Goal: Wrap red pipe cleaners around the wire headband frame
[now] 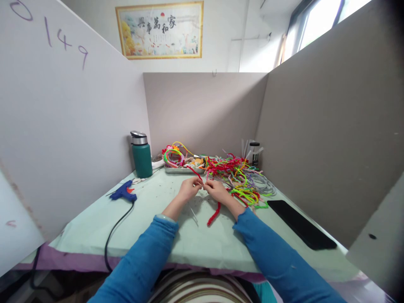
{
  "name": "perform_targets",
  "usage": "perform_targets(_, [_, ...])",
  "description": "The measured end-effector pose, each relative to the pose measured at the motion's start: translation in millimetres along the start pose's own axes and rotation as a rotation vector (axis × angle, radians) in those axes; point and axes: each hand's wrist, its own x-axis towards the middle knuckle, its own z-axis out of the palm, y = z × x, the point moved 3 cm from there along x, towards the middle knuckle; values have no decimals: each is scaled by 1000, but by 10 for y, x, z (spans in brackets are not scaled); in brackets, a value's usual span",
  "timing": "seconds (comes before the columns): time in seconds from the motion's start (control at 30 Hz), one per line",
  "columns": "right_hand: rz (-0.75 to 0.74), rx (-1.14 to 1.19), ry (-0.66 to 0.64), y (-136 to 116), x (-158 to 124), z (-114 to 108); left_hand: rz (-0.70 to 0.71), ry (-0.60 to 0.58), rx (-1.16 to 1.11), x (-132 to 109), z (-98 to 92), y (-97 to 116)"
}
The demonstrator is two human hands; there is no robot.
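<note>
Hands meet at the centre of the frame, above the pale green cloth-covered worktop (94, 227). The left hand (189, 188) has its fingers pinched narrow on a thin red pipe cleaner (196, 172), which runs up and back from the fingertips toward the metal tray. The right hand (217, 189) is likewise closed narrow, fingertips touching those of the left hand at the same pinch point; which strand it grips cannot be told. A second, thicker red fuzzy pipe cleaner (213, 214) lies on the worktop just below the right wrist, its lower end curving toward the bottom centre. Both forearms wear blue sleeves.

Right of centre, a loose heap of multicoloured pipe cleaners (243, 179) spreads across the worktop, just beside the right hand. Behind the hands stands a shallow metal tray (176, 170) holding coloured hoops and small parts. A dark green insulated bottle with a steel lid (142, 155) stands upright at centre left. A blue hot-glue gun (123, 192) lies left of the hands, its black cord trailing to the near edge. A flat black rectangular slab (299, 224) lies at lower right.
</note>
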Motion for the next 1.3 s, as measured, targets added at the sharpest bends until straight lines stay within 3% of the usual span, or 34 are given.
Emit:
perform_targets(0.17, [-2,36,-3,18,6,0,-46,-19,27,-4,4,6])
perform_targets(0.43, [15,-4,6,8,3,10,37,-41,86,-8,-30,76])
perform_targets(0.73, [10,-19,-20,-10,-20,14,1,-111,108,-22,-30,99])
perform_targets(1.1, [-12,38,-22,-25,-18,24,-161,-111,-83,-26,-14,56])
perform_targets(1.3, [-64,114,-56,-101,-57,-2,-273,-177,-346,-30,-19,1])
